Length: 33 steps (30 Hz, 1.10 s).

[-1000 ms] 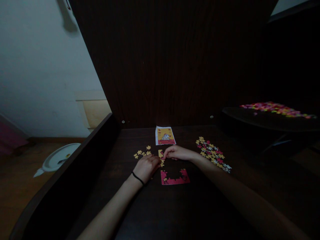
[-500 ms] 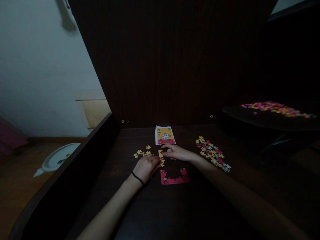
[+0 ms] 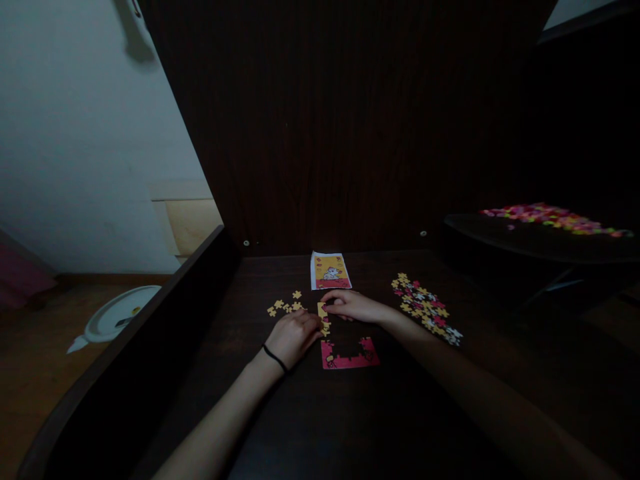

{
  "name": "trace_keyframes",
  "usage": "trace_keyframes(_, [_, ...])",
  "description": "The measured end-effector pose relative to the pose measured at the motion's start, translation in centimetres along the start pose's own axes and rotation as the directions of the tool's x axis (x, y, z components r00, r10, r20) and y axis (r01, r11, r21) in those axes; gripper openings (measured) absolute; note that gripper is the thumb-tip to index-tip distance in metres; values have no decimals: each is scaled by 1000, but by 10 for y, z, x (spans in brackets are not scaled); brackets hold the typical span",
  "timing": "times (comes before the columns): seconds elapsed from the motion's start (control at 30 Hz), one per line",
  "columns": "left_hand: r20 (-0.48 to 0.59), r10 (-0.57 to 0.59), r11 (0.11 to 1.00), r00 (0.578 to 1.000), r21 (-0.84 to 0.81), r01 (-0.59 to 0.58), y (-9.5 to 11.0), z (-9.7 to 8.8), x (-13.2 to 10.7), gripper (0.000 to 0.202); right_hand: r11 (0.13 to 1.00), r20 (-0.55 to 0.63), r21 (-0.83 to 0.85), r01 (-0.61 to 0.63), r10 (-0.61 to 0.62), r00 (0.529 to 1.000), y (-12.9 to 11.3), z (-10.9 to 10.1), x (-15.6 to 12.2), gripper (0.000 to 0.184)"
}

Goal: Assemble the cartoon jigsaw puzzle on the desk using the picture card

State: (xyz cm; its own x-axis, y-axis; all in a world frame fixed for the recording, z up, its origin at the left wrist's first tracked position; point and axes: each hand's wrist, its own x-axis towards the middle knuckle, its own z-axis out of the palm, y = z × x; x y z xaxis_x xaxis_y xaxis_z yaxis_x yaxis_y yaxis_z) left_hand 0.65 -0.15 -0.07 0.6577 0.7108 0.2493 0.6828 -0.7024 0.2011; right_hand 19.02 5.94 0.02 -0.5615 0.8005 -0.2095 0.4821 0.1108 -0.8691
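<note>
A narrow strip of joined yellow and pink puzzle pieces lies on the dark wooden surface between my hands. At its left side, my left hand has its fingers closed on the strip's lower part. My right hand reaches in from the right and pinches near the strip's upper end; the exact grip is partly hidden. Just below is a joined pink puzzle section, U-shaped with a gap in its upper middle. Loose yellow puzzle pieces are scattered beyond my left hand.
A picture card with a white animal on yellow lies behind my hands. To the right is a pile of mixed puzzle pieces. Farther right, a dark stand bears a colourful heap. A raised side panel borders the left.
Both hands stay almost in place at the strip, with only slight finger movement. The loose pieces and the pink section look unchanged.
</note>
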Motion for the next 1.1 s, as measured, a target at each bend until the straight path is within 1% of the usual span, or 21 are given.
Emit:
trace_keyframes(0.2, [30, -6, 1000, 1000, 6, 6, 2, -3, 0, 12, 1000, -2, -11, -10, 10, 1000, -2, 0, -1, 27])
trace_keyframes(0.33, [49, -13, 1000, 999, 9, 13, 2, -3, 0, 12, 1000, 13, 11, -21, 20, 1000, -3, 0, -1, 24])
trace_keyframes(0.63, [38, -8, 999, 999, -34, 9, 0, -1, -2, 13, 1000, 14, 25, -5, 5, 1000, -2, 0, -1, 20])
trace_keyframes(1.1, [40, -22, 998, 999, -50, 24, 0, -1, -2, 13, 999, 27, 36, 9, -10, 1000, 5, -1, 2, 23])
